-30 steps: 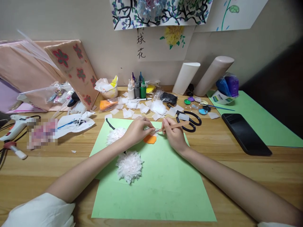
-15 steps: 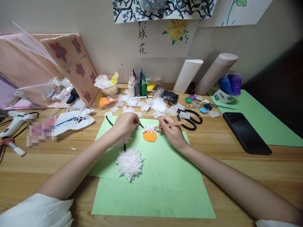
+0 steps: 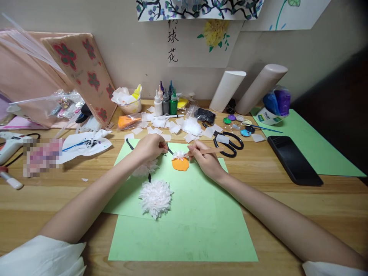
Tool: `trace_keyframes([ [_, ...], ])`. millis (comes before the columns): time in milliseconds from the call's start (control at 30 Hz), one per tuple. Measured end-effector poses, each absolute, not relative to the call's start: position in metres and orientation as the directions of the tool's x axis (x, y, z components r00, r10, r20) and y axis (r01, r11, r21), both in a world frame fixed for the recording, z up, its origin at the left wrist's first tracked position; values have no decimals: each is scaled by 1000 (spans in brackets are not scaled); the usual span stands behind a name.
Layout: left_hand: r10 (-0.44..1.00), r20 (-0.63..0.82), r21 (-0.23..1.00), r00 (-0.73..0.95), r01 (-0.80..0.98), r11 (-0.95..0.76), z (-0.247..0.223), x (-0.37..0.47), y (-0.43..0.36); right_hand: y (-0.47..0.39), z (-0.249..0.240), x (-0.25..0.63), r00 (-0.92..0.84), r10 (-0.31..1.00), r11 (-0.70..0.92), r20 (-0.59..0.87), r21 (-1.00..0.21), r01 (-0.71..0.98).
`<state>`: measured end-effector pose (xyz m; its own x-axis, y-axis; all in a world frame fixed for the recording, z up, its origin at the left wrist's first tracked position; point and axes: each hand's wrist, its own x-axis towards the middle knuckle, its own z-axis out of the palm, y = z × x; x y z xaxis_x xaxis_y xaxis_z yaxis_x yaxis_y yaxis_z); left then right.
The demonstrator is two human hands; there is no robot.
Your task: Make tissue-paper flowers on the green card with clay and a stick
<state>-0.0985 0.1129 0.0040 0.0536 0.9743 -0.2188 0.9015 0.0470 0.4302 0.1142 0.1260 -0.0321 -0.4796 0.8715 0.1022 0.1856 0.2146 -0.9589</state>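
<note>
On the green paper (image 3: pixel 184 237) lies a flattened orange clay piece (image 3: pixel 180 165), with small crinkled white tissue pieces (image 3: pixel 179 155) along its top edge. My right hand (image 3: pixel 202 157) pinches a flat wooden craft stick (image 3: pixel 211 150), whose tip meets the tissue from the right. My left hand (image 3: pixel 152 147) is closed in a pinch just left of the tissue, beside a short black strip (image 3: pixel 170 151); what is between its fingertips is hidden. Nearer to me sits a fluffy white tissue flower (image 3: pixel 156 199) with a black stem. A second tissue flower (image 3: pixel 146 167) is partly covered by my left arm.
Loose white paper squares (image 3: pixel 191 126) and black-handled scissors (image 3: pixel 230 143) lie behind the paper. Several paint bottles (image 3: pixel 166 103) stand near the wall. A black phone (image 3: pixel 294 160) lies at right; a glue gun (image 3: pixel 11 145) is at the left edge.
The whole view has shifted slightly. Both hands stay around the orange clay, and the stick's tip remains at the white tissue with only a small movement.
</note>
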Motion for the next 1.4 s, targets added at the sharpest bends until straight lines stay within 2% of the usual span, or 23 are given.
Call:
trace_keyframes([
  [167, 977, -210, 427, 46, 903, 50, 5, -98, 112, 127, -36, 115, -412, 902, 208, 128, -966, 156],
  [400, 975, -215, 439, 54, 898, 47, 5, -98, 113, 128, -37, 113, -441, 892, 190, 101, -968, 163],
  [767, 973, -218, 447, 70, 894, 35, 5, -99, 113, 127, -32, 114, -550, 827, 296, 117, -922, 250],
  [1033, 973, -223, 450, 64, 892, 44, 5, -99, 113, 123, -32, 116, -431, 885, 284, 173, -936, 207],
  [1267, 974, -218, 452, 70, 891, 37, 2, -101, 114, 125, -31, 113, -518, 851, 246, 85, -936, 251],
  [1400, 973, -216, 464, 81, 886, 29, 2, -101, 115, 126, -33, 113, -473, 873, 233, 116, -952, 197],
])
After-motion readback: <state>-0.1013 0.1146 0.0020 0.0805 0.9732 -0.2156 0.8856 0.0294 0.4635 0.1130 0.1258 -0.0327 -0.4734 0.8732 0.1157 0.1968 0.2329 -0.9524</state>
